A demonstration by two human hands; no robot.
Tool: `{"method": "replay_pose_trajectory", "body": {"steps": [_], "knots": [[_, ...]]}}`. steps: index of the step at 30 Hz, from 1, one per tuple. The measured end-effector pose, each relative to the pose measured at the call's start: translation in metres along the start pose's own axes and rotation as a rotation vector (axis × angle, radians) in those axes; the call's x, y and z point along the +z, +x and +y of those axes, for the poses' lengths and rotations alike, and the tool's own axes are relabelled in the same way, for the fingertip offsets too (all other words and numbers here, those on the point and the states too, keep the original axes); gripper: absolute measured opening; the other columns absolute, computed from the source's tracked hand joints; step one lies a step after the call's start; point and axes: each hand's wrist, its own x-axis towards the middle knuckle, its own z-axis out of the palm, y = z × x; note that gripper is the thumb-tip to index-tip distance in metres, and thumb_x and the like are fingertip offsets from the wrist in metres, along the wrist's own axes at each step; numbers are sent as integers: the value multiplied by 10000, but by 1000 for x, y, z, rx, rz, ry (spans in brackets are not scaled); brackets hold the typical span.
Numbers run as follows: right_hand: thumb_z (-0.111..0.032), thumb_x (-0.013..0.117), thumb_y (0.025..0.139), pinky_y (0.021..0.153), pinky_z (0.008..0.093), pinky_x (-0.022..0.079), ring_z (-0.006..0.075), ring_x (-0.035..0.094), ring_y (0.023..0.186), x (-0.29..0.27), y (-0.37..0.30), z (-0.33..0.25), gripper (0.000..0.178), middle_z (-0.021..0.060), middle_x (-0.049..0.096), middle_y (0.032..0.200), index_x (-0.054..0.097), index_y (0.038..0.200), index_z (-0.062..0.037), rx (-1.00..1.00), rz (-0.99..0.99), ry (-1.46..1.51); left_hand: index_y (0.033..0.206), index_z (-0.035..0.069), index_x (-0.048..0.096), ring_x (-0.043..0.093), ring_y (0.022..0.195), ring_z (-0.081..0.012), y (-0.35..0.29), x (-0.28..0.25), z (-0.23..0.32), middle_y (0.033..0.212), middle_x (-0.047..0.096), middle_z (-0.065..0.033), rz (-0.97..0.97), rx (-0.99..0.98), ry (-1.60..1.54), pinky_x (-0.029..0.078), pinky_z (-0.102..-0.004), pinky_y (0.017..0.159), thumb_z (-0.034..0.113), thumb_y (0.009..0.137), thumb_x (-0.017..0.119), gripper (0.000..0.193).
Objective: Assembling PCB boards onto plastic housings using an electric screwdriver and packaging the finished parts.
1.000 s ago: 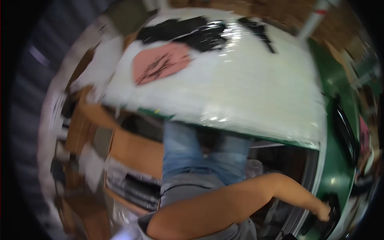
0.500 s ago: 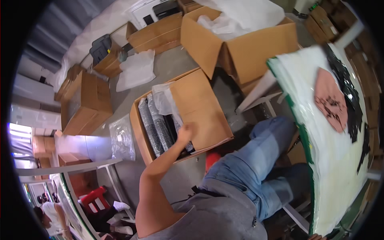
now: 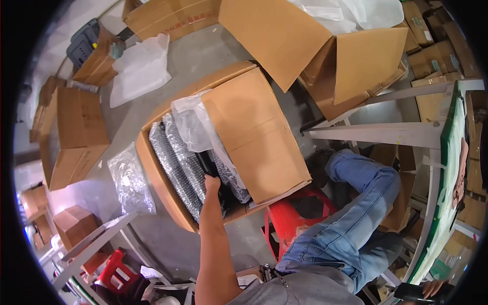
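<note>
My left hand (image 3: 212, 183) reaches into an open cardboard box (image 3: 165, 201) on the floor. Its fingers are closed on the end of a long black object (image 3: 206, 163), whose kind I cannot make out. Beside it stand several slabs in bubble wrap (image 3: 175, 168), in a row. White foam sheeting (image 3: 190, 124) hangs over their far end, and a cardboard flap (image 3: 254, 134) covers the box's right part. At the lower right edge, my right hand (image 3: 432, 288) has its fingers curled over a dark, flat object (image 3: 414, 291) near the table.
A red plastic stool (image 3: 290, 216) stands between the box and my legs. To the right rises a worktable with a metal frame (image 3: 376, 133). A larger open carton (image 3: 371, 66) is at the back right. Crumpled clear plastic (image 3: 129, 178) lies left of the box.
My left hand has moved from the flap's edge down onto the black object between the wrapped slabs. My view has turned toward the box, and a dark object now shows at my right hand.
</note>
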Motion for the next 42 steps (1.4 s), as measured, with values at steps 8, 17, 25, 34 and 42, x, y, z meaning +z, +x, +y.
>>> {"method": "replay_pose_trajectory", "body": {"steps": [8, 17, 25, 34, 42], "knots": [[-383, 525, 742, 529, 286, 341, 157, 401, 516, 48, 18, 44, 336, 44, 413, 647, 425, 840, -78, -76, 684, -562, 1058, -66, 303, 544, 836, -354, 30, 12, -23, 908, 534, -256, 12, -119, 198, 446, -386, 741, 95, 688, 500, 449], [-369, 550, 714, 508, 289, 333, 159, 383, 500, 15, 13, 13, 351, 48, 401, 642, 421, 842, -69, -78, 717, -591, 985, -27, 296, 535, 811, -388, -36, -62, 30, 812, 539, -230, 248, -30, 120, 436, -420, 728, 39, 651, 505, 400], [-443, 453, 771, 398, 283, 411, 182, 466, 434, -7, -19, -16, 418, 70, 472, 586, 481, 888, -42, -265, 705, -570, 1001, -18, 283, 523, 800, -410, -107, -126, 54, 843, 529, -257, 304, -31, 46, 410, -452, 732, 28, 640, 482, 415], [-397, 528, 725, 506, 313, 338, 179, 388, 508, -38, -74, -72, 421, 69, 427, 680, 431, 926, -40, -323, 468, -350, 1010, -52, 447, 536, 851, -326, -194, -190, -56, 922, 535, -218, 671, -16, -311, 420, -364, 780, -22, 613, 439, 398], [-334, 504, 765, 437, 248, 309, 118, 318, 466, -45, -93, -120, 554, 55, 346, 645, 325, 1115, 56, -501, 353, -342, 795, -48, 509, 529, 773, -201, -371, -276, 30, 801, 537, -139, 629, 403, -1648, 465, -290, 667, -14, 622, 442, 189]]}}
